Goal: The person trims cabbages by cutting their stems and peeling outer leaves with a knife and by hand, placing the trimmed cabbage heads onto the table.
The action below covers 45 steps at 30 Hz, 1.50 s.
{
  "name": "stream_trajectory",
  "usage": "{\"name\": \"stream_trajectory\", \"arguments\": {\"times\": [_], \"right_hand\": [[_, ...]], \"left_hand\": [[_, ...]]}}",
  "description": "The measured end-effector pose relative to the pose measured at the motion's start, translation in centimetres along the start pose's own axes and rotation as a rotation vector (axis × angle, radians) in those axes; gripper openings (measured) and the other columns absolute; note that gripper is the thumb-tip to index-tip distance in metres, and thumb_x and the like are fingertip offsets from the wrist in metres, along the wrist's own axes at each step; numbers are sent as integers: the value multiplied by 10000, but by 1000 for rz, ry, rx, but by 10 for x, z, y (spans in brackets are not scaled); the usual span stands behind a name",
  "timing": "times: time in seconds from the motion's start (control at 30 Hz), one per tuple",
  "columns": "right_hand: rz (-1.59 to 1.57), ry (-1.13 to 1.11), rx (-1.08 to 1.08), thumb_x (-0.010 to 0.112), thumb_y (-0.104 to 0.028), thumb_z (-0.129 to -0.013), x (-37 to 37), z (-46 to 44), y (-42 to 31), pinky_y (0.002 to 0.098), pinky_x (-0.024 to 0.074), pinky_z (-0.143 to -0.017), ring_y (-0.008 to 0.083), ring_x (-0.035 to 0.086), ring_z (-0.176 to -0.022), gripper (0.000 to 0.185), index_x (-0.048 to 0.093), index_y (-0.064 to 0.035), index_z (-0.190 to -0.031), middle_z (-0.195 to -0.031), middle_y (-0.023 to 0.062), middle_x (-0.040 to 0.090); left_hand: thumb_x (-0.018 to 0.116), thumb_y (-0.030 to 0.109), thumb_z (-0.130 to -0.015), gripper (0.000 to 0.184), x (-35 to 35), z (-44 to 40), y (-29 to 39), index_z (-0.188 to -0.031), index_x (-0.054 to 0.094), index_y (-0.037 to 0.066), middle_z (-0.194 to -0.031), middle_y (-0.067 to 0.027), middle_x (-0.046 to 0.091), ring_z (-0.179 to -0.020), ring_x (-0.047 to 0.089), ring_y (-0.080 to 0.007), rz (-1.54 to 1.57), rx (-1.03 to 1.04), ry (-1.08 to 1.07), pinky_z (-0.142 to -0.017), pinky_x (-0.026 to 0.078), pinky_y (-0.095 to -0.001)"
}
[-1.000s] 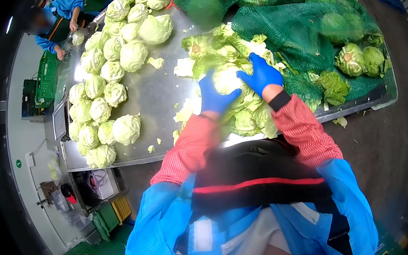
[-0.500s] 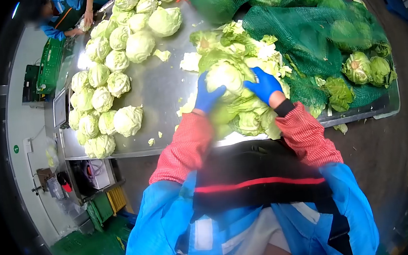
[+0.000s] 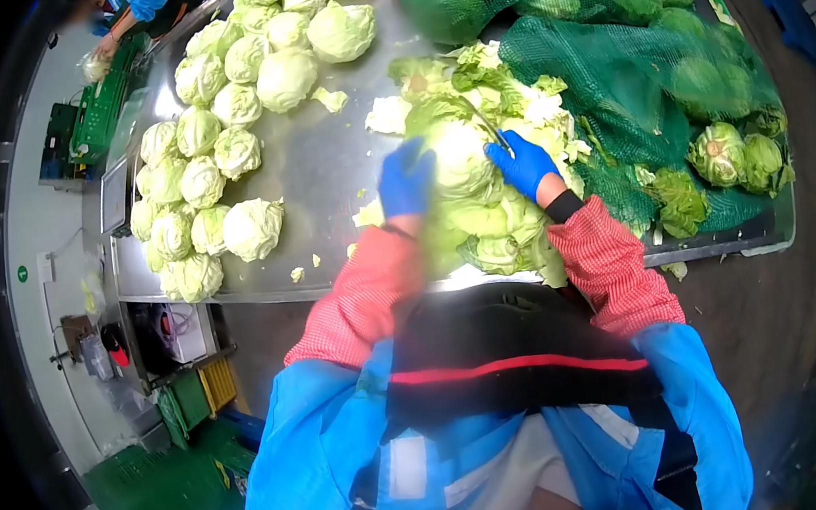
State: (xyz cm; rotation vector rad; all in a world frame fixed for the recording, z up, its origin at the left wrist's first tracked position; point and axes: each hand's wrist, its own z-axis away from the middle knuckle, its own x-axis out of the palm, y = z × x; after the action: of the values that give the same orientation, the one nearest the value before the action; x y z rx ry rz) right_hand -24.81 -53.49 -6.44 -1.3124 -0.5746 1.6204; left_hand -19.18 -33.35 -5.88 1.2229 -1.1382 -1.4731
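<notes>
A pale green cabbage head [image 3: 463, 160] sits in front of me on a heap of loose outer leaves [image 3: 499, 214]. Against its right side is my right hand [image 3: 525, 165], in a blue glove, with the fingers closed around a knife [image 3: 487, 123]. The knife's thin dark blade points up and left across the cabbage's edge. My left hand [image 3: 406, 180], also blue-gloved, is just left of the cabbage. Motion smears its fingers, and I cannot make out whether it touches the head.
Several trimmed cabbages [image 3: 201, 182] stand on the left of the metal table [image 3: 319, 179]. Green net sacks [image 3: 599, 72] of cabbages fill the right side, with loose untrimmed heads [image 3: 718, 152] beside them. At the upper left, another person's hand [image 3: 106, 48] is above a green crate [image 3: 97, 114].
My left hand has come away from the cabbage's side, slightly leftward. The knife blade now shows at my right hand. The other person's hand has moved from the table to the crate.
</notes>
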Motion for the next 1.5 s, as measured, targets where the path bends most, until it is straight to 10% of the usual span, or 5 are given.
{"name": "stream_trajectory", "arguments": {"times": [0.1, 0.27, 0.6, 1.27, 1.5], "right_hand": [[197, 118, -66, 455, -491, -902, 15, 14, -13, 425, 470, -850, 389, 598, -993, 533, 511, -84, -1241, -1073, 232, 626], [325, 127, -232, 412, -381, -942, -3, 32, -18, 441, 477, -826, 385, 611, -912, 386, 560, -118, -1182, -1056, 178, 637], [680, 270, -363, 523, -167, -851, -1, 16, -20, 421, 506, -562, 330, 632, -645, 87, 558, -88, -864, -791, 140, 620], [567, 143, -256, 579, -355, -839, -4, -28, -50, 452, 499, -714, 353, 630, -829, 315, 555, -109, -1035, -988, 145, 638], [575, 190, -133, 581, -342, -823, 1, -53, 6, 459, 487, -731, 357, 620, -858, 307, 576, -132, -1048, -1007, 141, 641]], "left_hand": [[799, 328, -706, 762, 19, 28, -21, -1285, 454, -29, -1226, -197, 513, -1133, 515, -292, -445, 395, 169, -967, 421, -389], [855, 452, -546, 1007, 18, -15, -3, -1310, 416, -37, -1266, -237, 470, -1184, 468, -337, -452, 176, -98, -1008, 389, -399], [832, 467, -532, 961, 20, -39, 30, -1296, 453, 25, -1244, -261, 488, -1133, 514, -372, -565, 20, -302, -947, 435, -425], [844, 444, -549, 992, 18, -4, -10, -1318, 402, 0, -1276, -240, 439, -1191, 434, -386, -689, 467, -168, -1009, 376, -427], [881, 308, -561, 989, -11, 17, -33, -1352, 361, 24, -1332, -163, 395, -1233, 412, -291, -185, 402, -138, -1049, 345, -384]]}}
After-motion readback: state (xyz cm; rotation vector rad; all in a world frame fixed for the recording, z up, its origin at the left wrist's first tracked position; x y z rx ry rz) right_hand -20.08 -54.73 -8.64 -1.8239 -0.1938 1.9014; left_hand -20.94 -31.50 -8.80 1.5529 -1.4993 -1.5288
